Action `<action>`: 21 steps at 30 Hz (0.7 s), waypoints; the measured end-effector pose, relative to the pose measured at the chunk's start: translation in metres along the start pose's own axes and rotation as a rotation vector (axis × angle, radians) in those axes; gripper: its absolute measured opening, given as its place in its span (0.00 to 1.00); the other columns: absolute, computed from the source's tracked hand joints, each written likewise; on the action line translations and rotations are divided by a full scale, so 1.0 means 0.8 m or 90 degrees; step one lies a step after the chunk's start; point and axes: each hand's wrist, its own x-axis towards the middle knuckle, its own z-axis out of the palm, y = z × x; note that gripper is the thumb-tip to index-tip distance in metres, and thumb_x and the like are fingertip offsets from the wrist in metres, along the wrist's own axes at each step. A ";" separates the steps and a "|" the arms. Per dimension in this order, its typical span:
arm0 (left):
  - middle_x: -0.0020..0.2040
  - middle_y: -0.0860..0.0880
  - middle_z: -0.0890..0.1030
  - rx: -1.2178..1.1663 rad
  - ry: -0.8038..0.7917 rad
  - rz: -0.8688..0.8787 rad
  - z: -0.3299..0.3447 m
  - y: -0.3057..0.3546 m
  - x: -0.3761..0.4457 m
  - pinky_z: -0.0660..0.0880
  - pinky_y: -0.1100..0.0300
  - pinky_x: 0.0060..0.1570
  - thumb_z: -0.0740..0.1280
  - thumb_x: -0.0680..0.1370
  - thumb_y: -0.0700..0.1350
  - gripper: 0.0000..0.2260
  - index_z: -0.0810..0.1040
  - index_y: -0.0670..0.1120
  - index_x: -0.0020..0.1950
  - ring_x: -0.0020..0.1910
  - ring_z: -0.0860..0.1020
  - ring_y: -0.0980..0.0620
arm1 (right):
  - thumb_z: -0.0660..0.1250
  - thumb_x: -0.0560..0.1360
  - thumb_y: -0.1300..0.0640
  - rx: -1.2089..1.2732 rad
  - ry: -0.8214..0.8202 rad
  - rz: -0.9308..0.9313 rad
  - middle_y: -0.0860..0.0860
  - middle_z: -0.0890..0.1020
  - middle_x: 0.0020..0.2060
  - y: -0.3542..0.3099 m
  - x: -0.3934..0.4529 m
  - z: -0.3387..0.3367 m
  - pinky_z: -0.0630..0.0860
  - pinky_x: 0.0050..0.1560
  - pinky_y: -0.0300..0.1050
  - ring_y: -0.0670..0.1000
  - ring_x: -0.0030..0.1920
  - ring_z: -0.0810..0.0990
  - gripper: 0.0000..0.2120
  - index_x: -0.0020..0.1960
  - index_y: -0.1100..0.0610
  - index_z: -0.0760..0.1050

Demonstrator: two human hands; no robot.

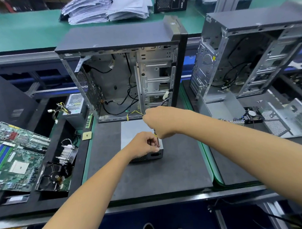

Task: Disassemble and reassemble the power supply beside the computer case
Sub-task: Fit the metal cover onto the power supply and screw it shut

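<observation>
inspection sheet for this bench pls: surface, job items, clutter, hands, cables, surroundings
Surface: black mat on a green bench.
Job's things: power supply lies on the mat, in front of the open case.
Clutter: motherboard, heatsink and fan on the left; second power supply beside the case.
Grippers: left hand pinches at the power supply's near top corner; right hand grips a screwdriver, mostly hidden, above that corner.
Cables: yellow wires at the case's bottom edge; black cables loose inside the case.
Surroundings: second case on the right; stacked papers behind.
</observation>
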 end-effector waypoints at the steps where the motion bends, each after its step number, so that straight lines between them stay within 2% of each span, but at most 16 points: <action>1: 0.29 0.56 0.75 0.000 0.000 -0.003 0.000 -0.001 0.001 0.70 0.71 0.35 0.72 0.68 0.35 0.04 0.80 0.43 0.39 0.30 0.71 0.60 | 0.66 0.72 0.61 0.003 0.020 0.002 0.54 0.70 0.39 -0.001 0.001 0.002 0.65 0.29 0.44 0.53 0.34 0.73 0.12 0.36 0.58 0.64; 4: 0.27 0.61 0.76 -0.004 -0.008 -0.011 0.000 -0.001 0.001 0.69 0.73 0.34 0.72 0.69 0.34 0.04 0.79 0.39 0.41 0.29 0.71 0.64 | 0.69 0.73 0.57 0.003 0.066 0.013 0.51 0.64 0.31 -0.005 0.002 0.008 0.61 0.26 0.42 0.49 0.28 0.66 0.19 0.34 0.57 0.58; 6: 0.28 0.62 0.77 -0.005 -0.009 -0.010 0.000 -0.001 0.001 0.70 0.73 0.35 0.71 0.69 0.34 0.04 0.79 0.39 0.42 0.29 0.72 0.64 | 0.68 0.73 0.56 -0.010 0.073 0.024 0.50 0.62 0.31 -0.007 0.002 0.008 0.58 0.24 0.41 0.48 0.27 0.63 0.15 0.38 0.57 0.62; 8: 0.31 0.58 0.77 -0.014 -0.014 -0.011 0.000 0.000 0.000 0.71 0.69 0.37 0.71 0.69 0.33 0.04 0.80 0.41 0.39 0.30 0.72 0.61 | 0.67 0.75 0.54 -0.021 0.065 0.035 0.50 0.64 0.32 -0.007 0.002 0.006 0.60 0.25 0.41 0.49 0.27 0.65 0.12 0.42 0.57 0.65; 11: 0.36 0.47 0.78 -0.020 -0.010 -0.008 0.001 0.002 -0.001 0.71 0.67 0.38 0.72 0.69 0.33 0.11 0.78 0.48 0.33 0.31 0.71 0.58 | 0.65 0.77 0.52 -0.026 0.032 0.041 0.51 0.69 0.38 -0.006 -0.001 0.002 0.68 0.33 0.45 0.53 0.35 0.71 0.11 0.44 0.56 0.65; 14: 0.32 0.53 0.77 -0.039 -0.005 0.001 0.002 0.004 -0.003 0.70 0.69 0.36 0.71 0.68 0.32 0.11 0.78 0.48 0.34 0.31 0.72 0.59 | 0.64 0.76 0.53 0.004 -0.023 0.026 0.53 0.71 0.46 -0.003 -0.007 -0.001 0.70 0.34 0.46 0.54 0.38 0.73 0.08 0.47 0.58 0.68; 16: 0.30 0.53 0.75 -0.040 0.000 -0.002 0.001 0.003 -0.003 0.70 0.69 0.35 0.72 0.68 0.32 0.09 0.79 0.45 0.36 0.30 0.72 0.59 | 0.64 0.74 0.57 0.020 -0.054 0.001 0.54 0.72 0.49 -0.002 -0.008 -0.004 0.71 0.34 0.47 0.54 0.39 0.75 0.10 0.52 0.61 0.71; 18: 0.29 0.53 0.74 -0.035 -0.001 -0.001 0.001 0.002 -0.003 0.69 0.70 0.34 0.72 0.68 0.32 0.07 0.79 0.43 0.37 0.29 0.70 0.60 | 0.64 0.72 0.61 0.036 -0.040 -0.010 0.56 0.74 0.46 -0.001 -0.010 -0.005 0.75 0.37 0.48 0.55 0.40 0.77 0.05 0.46 0.62 0.72; 19: 0.29 0.54 0.73 -0.036 -0.004 0.000 0.001 0.003 -0.002 0.69 0.70 0.33 0.72 0.68 0.32 0.07 0.79 0.44 0.36 0.28 0.70 0.60 | 0.64 0.71 0.62 0.039 -0.019 -0.006 0.55 0.73 0.40 -0.001 -0.011 -0.006 0.73 0.34 0.48 0.54 0.36 0.75 0.04 0.40 0.61 0.69; 21: 0.28 0.54 0.73 -0.038 -0.003 0.000 0.001 0.005 -0.003 0.69 0.70 0.34 0.71 0.68 0.32 0.09 0.78 0.45 0.35 0.29 0.70 0.60 | 0.64 0.69 0.64 0.034 0.028 0.003 0.52 0.65 0.32 0.000 -0.013 -0.005 0.62 0.26 0.44 0.51 0.29 0.67 0.15 0.32 0.57 0.58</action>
